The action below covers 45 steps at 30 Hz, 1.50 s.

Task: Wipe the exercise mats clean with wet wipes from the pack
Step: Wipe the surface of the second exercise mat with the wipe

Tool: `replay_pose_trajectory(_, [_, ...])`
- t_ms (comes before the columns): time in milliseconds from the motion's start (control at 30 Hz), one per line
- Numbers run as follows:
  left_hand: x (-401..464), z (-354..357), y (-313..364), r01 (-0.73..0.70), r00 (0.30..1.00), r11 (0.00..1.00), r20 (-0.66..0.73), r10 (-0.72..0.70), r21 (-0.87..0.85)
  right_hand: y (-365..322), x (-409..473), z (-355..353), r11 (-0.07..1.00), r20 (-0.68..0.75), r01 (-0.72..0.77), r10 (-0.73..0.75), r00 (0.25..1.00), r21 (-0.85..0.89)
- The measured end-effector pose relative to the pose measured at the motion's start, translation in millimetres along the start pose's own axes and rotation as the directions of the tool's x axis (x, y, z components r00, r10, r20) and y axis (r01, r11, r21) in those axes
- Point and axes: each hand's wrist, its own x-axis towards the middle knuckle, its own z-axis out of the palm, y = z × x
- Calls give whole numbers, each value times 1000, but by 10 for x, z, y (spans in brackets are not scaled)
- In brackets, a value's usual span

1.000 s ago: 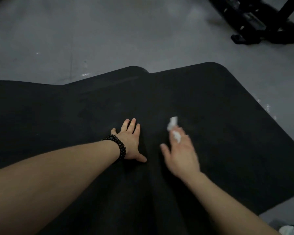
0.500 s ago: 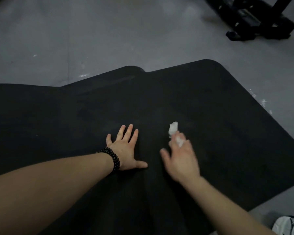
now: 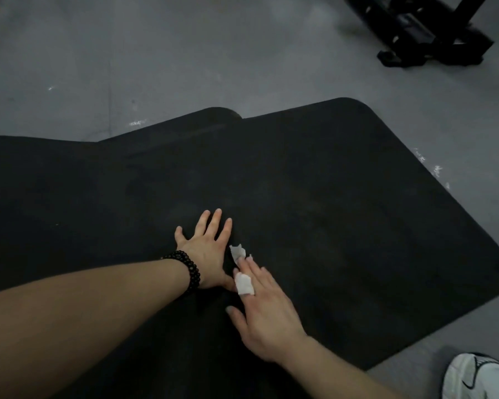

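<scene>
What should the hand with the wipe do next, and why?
Probably sweep the wet wipe rightward across the black mat. The right hand has it wrapped around its fingers, right beside the left hand lying flat on the mat, and a broad stretch of mat lies open to the right.

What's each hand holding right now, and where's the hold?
The right hand holds a wet wipe, wrapped over its index finger and trailing past the fingertips. The left hand holds nothing; it lies flat on the black mat.
</scene>
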Motion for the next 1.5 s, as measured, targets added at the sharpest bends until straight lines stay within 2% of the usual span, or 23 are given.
replay_pose_trajectory(67, [-18, 13, 2, -2, 1000, 1000, 2, 2, -8, 147, 28, -4, 996, -137, -85, 87, 987, 18])
replay_pose_trajectory(133, [-51, 22, -2, -8, 1000, 1000, 12, 8, -11, 504, 74, -114, 960, -278, -276, 276, 920, 40])
replay_pose_trajectory(200, [-74, 33, -7, -15, 1000, 1000, 22, 15, -9, 789, 34, -207, 895, -281, -439, 443, 851, 82])
replay_pose_trajectory(267, [-67, 39, 0, -16, 1000, 1000, 10, 16, -12, 673, -20, -142, 921, -232, -390, 380, 896, 3])
replay_pose_trajectory(333, [-68, 46, 23, -26, 1000, 1000, -10, 26, -13, 266, -117, 1, 986, -132, -160, 153, 979, -47])
replay_pose_trajectory(400, [-102, 93, 42, -57, 998, 998, -39, 57, -23, 28, -220, 81, 998, -9, -56, 56, 998, -33])
replay_pose_trajectory(467, [-188, 169, 71, -95, 994, 994, -51, 93, -45, 179, -225, 6, 988, -136, -152, 148, 980, -20])
replay_pose_trajectory(533, [-298, 279, 103, -111, 993, 992, -40, 109, -53, 523, -257, -99, 928, -287, -373, 359, 888, 5])
replay_pose_trajectory(600, [-416, 383, 163, -121, 993, 991, -16, 120, -52, 672, -372, -130, 886, -230, -464, 452, 862, 2])
replay_pose_trajectory(633, [-459, 427, 194, -120, 993, 991, -20, 119, -51, 629, -434, -94, 911, -174, -410, 400, 900, -30])
replay_pose_trajectory(700, [-511, 489, 261, -103, 994, 993, -41, 101, -55, 373, -543, -2, 987, -73, -147, 143, 987, -65])
replay_pose_trajectory(767, [-566, 509, 326, -85, 996, 993, -39, 82, -81, 211, -629, 61, 997, 76, 23, -17, 997, -76])
replay_pose_trajectory(800, [-591, 524, 353, -77, 996, 993, -45, 73, -93, 232, -632, 52, 996, 44, 15, -11, 999, -84])
replay_pose_trajectory(867, [-652, 573, 384, -64, 996, 993, -63, 58, -102, 434, -590, 3, 984, -156, -161, 147, 977, -78])
replay_pose_trajectory(933, [-750, 644, 421, -49, 998, 992, -46, 44, -115, 729, -590, -54, 928, -310, -371, 344, 887, -31])
replay_pose_trajectory(1000, [-859, 742, 484, -40, 999, 993, -12, 39, -111, 752, -679, -4, 907, -292, -421, 401, 868, -8])
replay_pose_trajectory(1100, [-976, 833, 595, -27, 999, 993, 19, 29, -111, 325, -860, 233, 985, -150, -169, 164, 975, -24])
replay_pose_trajectory(1167, [-1011, 839, 671, -12, 999, 991, 43, 18, -137, 222, -948, 289, 998, -70, -54, 53, 996, -13])
replay_pose_trajectory(1233, [-1006, 811, 729, 9, 999, 985, 54, 0, -171, 422, -922, 218, 988, -170, -153, 154, 973, 21])
replay_pose_trajectory(1300, [-957, 756, 796, 42, 998, 977, 49, -33, -209, 742, -869, 113, 941, -282, -338, 334, 899, 38])
replay_pose_trajectory(1367, [-888, 697, 898, 98, 995, 958, 28, -95, -271, 835, -823, 69, 902, -264, -430, 424, 866, 39])
replay_pose_trajectory(1400, [-844, 686, 946, 126, 992, 944, 8, -130, -305, 749, -809, 104, 914, -227, -401, 404, 886, 61])
replay_pose_trajectory(1500, [-781, 748, 969, 121, 991, 952, -21, -132, -282, 287, -893, 215, 995, -47, -44, 49, 998, 94])
